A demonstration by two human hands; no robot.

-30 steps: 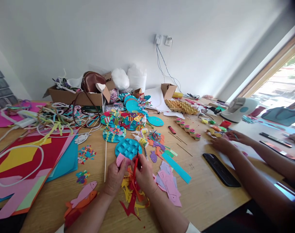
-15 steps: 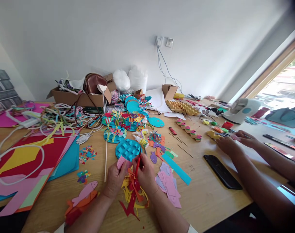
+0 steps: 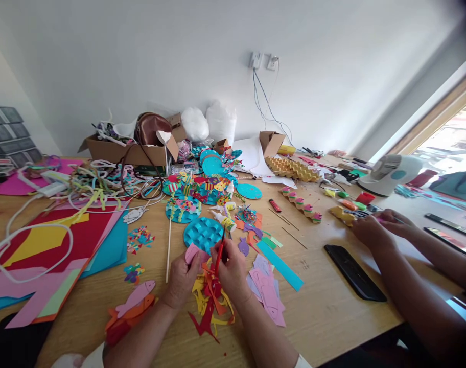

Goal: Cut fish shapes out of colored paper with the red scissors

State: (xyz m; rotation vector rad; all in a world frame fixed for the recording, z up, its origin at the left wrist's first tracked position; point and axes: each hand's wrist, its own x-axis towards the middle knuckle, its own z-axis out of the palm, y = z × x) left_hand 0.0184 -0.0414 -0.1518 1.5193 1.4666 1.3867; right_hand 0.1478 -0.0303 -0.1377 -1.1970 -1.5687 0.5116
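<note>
Head view: little altered over the last second; small pale-pink piece of cut paper (image 3: 192,252) and slender red-handled scissors (image 3: 219,258) in nearly the same places, so paper-cutting judged at much the same stage. Co-worker's nearer hand (image 3: 371,234), far right, drawn back slightly over the wooden tabletop (image 3: 313,327), well apart from this work. Left hand (image 3: 182,280): grip pressed together, thumb and fingers pinching the pink paper just in front of a bumpy, round, bright-blue moulded disc (image 3: 202,232). Right hand (image 3: 232,269): grip wrapped round the red handles, dark blades pointing up and away past the disc's right edge; blade gap too small to tell, likewise any contact with the paper. Between the wrists: loose heap of yellow, orange and red paper offcuts (image 3: 209,306). Left of left forearm: pale-pink paper fish (image 3: 135,298) overlapping orange paper fish (image 3: 141,311).
</note>
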